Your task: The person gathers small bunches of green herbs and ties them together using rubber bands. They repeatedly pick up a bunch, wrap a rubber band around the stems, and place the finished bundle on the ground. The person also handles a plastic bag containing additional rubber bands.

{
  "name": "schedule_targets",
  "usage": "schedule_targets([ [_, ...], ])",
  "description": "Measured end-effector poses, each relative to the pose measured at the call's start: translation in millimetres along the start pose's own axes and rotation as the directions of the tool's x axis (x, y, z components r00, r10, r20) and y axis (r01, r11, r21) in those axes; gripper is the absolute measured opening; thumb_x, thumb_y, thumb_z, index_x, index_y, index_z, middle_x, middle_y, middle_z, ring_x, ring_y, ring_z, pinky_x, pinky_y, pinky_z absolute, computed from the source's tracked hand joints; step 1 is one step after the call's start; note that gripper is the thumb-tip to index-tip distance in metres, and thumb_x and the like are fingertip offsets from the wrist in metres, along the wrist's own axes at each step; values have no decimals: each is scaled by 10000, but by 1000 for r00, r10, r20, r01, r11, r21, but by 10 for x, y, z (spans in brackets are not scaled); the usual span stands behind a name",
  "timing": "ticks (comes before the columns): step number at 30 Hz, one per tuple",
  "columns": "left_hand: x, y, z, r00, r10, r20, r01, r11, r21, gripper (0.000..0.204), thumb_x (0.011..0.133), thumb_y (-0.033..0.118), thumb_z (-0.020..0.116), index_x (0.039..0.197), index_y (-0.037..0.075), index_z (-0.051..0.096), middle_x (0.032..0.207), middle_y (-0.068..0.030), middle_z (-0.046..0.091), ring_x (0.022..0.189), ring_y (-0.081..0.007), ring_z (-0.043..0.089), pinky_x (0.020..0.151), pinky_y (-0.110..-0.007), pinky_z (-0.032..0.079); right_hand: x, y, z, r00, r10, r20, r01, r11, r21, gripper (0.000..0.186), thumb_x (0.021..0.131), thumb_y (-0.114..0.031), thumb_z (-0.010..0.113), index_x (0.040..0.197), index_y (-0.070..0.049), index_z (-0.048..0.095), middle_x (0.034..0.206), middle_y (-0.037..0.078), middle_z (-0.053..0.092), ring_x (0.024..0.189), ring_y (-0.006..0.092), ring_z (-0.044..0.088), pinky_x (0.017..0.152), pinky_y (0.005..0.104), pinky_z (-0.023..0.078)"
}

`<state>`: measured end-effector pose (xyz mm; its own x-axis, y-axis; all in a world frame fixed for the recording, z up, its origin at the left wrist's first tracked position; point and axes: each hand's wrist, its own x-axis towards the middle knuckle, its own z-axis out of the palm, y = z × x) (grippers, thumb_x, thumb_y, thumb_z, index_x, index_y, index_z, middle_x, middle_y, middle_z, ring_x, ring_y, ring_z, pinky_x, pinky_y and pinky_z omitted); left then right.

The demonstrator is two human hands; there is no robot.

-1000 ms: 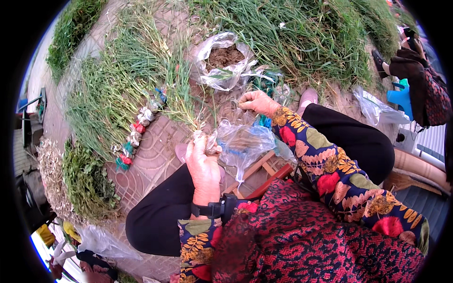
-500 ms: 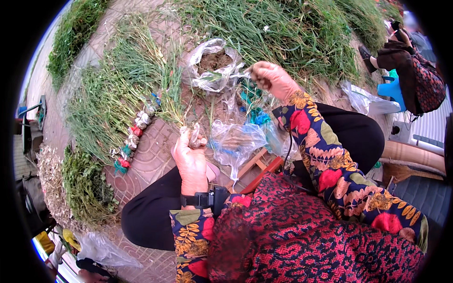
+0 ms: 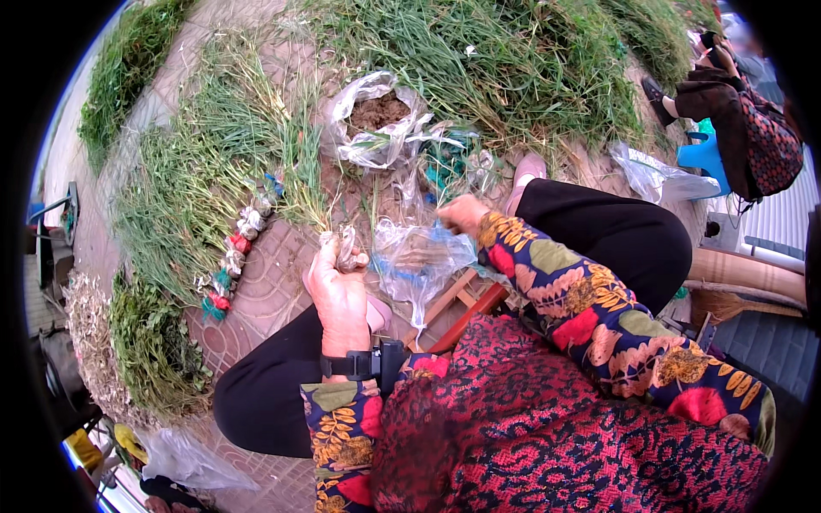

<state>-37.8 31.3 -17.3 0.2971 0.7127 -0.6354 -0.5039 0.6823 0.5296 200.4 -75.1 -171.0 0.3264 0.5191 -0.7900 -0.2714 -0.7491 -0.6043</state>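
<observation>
Low in front of me, my left hand (image 3: 336,291) is closed around the wrapped base of a small bundle of green stems (image 3: 308,184). Crumpled, dirty-pale plastic (image 3: 349,250) bulges from the fingers, and the stalks point away from me. My right hand (image 3: 463,214) is lowered over the far right edge of a clear plastic bag (image 3: 421,258); its fingertips are partly hidden, so any hold is unclear. Beyond the hands, an opened clear bag (image 3: 376,141) contains brown soil (image 3: 379,113). Teal and clear plastic scraps (image 3: 445,167) are beside that bag.
Left of my hands, several bundles with plastic-wrapped bases (image 3: 233,261) form a row. A large heap of long green plants (image 3: 505,73) covers the far ground. A wooden frame (image 3: 466,299) is between my knees. A person (image 3: 744,120) is near a blue stool (image 3: 705,158) at right.
My right hand has come down toward me, from beside the soil bag to the clear bag's edge. The left hand keeps its hold on the bundle, nearly still.
</observation>
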Motion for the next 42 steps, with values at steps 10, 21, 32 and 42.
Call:
schedule_targets([
  [10, 13, -7, -12, 999, -17, 27, 17, 1000, 4, 127, 863, 107, 525, 946, 10, 521, 830, -82, 552, 691, -171, 519, 564, -316, 433, -826, -1016, 421, 935, -197, 295, 228, 971, -73, 143, 817, -166, 584, 726, -57, 585, 604, -3, 547, 485, 81, 475, 424, 225, 376],
  [21, -31, 35, -69, 1000, 10, 13, -10, 1000, 7, 137, 855, 94, 528, 954, 0, 515, 833, -91, 544, 693, -181, 513, 567, -322, 418, -1086, -2188, -1162, 714, -696, -71, 541, 484, 688, 118, 848, -103, 539, 901, 1, 553, 768, 46, 552, 614, 108, 496, 555, 222, 417],
  [32, 21, -9, -45, 1000, -12, -12, 12, 1000, -14, 100, 860, 100, 536, 907, 12, 544, 767, -72, 559, 658, -174, 526, 545, -310, 420, -869, -1861, -1260, 635, -749, 187, 637, 372, -675, 236, 789, -71, 505, 992, -88, 626, 992, 61, 615, 872, 177, 599, 748, 307, 503],
  [42, 63, -29, -51, 998, -28, 49, 28, 1000, -13, 85, 859, 96, 532, 883, 16, 544, 787, -79, 562, 655, -170, 533, 547, -309, 440, 58, -140, 187, 688, -392, 610, 419, -471, -776, 98, 756, -136, 534, 840, -130, 584, 775, 5, 609, 877, 195, 559, 899, 425, 344],
])
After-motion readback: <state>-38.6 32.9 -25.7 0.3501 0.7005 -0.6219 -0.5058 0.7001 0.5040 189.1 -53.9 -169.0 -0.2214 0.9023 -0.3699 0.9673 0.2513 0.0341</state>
